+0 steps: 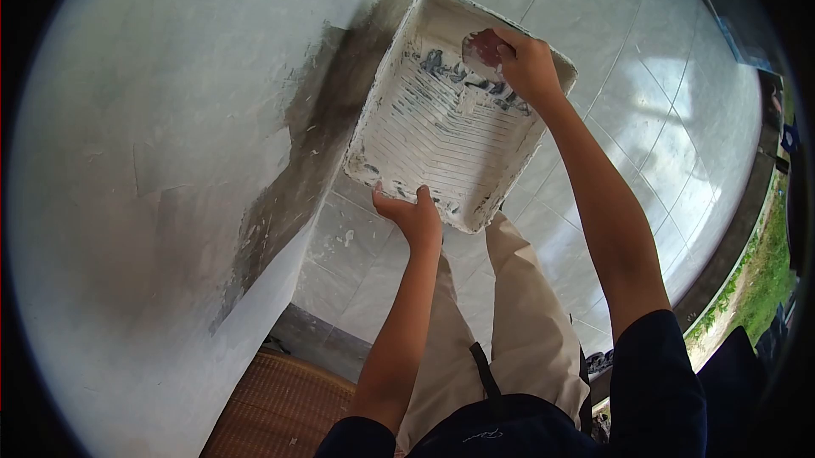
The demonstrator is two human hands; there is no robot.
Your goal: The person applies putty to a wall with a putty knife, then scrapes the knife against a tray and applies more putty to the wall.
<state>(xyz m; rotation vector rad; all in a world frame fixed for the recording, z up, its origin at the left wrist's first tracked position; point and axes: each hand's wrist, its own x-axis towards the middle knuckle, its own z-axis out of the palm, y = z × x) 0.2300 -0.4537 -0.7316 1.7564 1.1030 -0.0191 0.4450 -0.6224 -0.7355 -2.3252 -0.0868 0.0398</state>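
A white paint tray (458,131) with a ribbed slope, crusted with dried paint, is held up over the floor, tilted in view. My left hand (413,215) grips its near rim, thumb over the edge and the other fingers mostly hidden beneath. Over the deep far end, my right hand (531,66) is closed on a flat dark red scraper (486,46), whose pale edge is down in the tray. Dark grey smears lie on the tray bottom just below the scraper and along the near rim.
At left stands a wall (153,152) with a rough grey-brown unpainted patch (314,118) by the tray. Grey floor tiles (645,101) extend to the right, toward grass (768,271). A brown woven surface (284,407) lies at bottom left.
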